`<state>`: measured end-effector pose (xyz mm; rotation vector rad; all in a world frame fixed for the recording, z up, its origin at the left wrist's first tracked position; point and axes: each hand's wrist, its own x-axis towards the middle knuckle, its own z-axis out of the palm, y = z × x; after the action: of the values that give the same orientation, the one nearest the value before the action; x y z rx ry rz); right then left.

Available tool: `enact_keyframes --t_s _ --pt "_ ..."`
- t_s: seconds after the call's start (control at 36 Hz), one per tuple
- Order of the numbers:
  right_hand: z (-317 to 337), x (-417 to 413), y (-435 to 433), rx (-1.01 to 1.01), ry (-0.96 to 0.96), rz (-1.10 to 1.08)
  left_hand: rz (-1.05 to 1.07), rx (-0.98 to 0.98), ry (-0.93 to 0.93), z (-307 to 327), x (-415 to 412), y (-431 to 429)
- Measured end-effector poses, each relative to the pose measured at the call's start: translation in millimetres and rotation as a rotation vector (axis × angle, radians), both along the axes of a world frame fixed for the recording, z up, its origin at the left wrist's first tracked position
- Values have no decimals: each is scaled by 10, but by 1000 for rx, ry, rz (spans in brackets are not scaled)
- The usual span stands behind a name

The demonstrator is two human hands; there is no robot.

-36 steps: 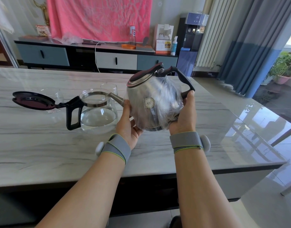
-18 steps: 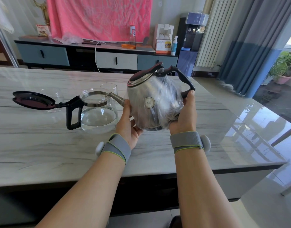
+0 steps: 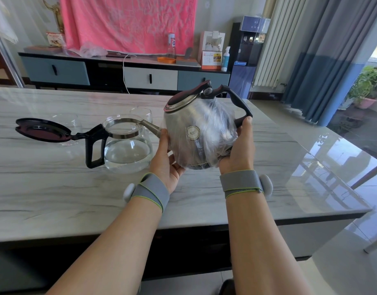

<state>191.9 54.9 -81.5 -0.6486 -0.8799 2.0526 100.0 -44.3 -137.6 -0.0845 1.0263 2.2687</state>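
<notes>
A steel kettle [image 3: 189, 126] wrapped in clear plastic film is held above the marble table [image 3: 55, 188], tilted left so its spout points at the glass pot. My left hand [image 3: 166, 160] cups the kettle's left underside near the spout. My right hand [image 3: 238, 150] holds its right side and base, thumb up by the black handle. A glass pot [image 3: 128, 145] with a black handle stands on the table with water in it. Its dark lid [image 3: 43, 129] hangs open to the left.
Two clear glass cups [image 3: 140, 113] stand behind the pot. The table's right edge and near edge are close to my arms. A sideboard [image 3: 55, 71] with bottles and boxes lines the far wall, beside a water dispenser [image 3: 247, 58].
</notes>
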Motion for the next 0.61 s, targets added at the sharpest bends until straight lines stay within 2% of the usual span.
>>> enact_keyframes --t_s 0.61 --pt "16 16 -11 0 22 7 -12 6 2 -5 0 -8"
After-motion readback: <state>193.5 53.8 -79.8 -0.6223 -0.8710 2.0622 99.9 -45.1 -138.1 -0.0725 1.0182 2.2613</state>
